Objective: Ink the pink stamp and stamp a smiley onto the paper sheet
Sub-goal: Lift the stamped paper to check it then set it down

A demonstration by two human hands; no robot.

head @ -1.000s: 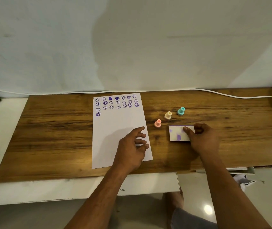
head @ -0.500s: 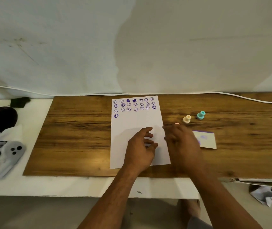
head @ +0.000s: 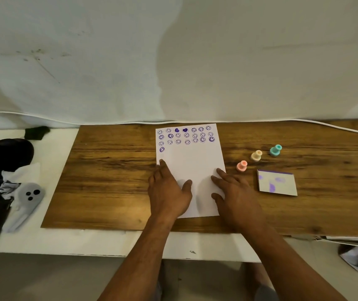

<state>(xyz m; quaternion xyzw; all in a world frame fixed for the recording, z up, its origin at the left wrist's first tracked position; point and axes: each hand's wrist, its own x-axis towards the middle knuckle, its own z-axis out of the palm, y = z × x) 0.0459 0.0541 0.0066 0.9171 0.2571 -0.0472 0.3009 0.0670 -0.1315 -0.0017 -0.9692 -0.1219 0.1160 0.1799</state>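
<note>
While flat hands (head: 169,192) press, smooth paper sheet (head: 192,170)

- The left hand (head: 169,192) is bare: no glove, no ring and no watch or band at the wrist.
- The right hand (head: 235,195) is bare as well, with nothing on the fingers or wrist.
- Both forearms are uncovered for their whole visible length; no sleeve edge shows on either.
- Below the near edge of the wooden board (head: 113,192), at the bottom of the view, a patch of grey-blue clothing (head: 265,293) shows between the forearms.
</note>
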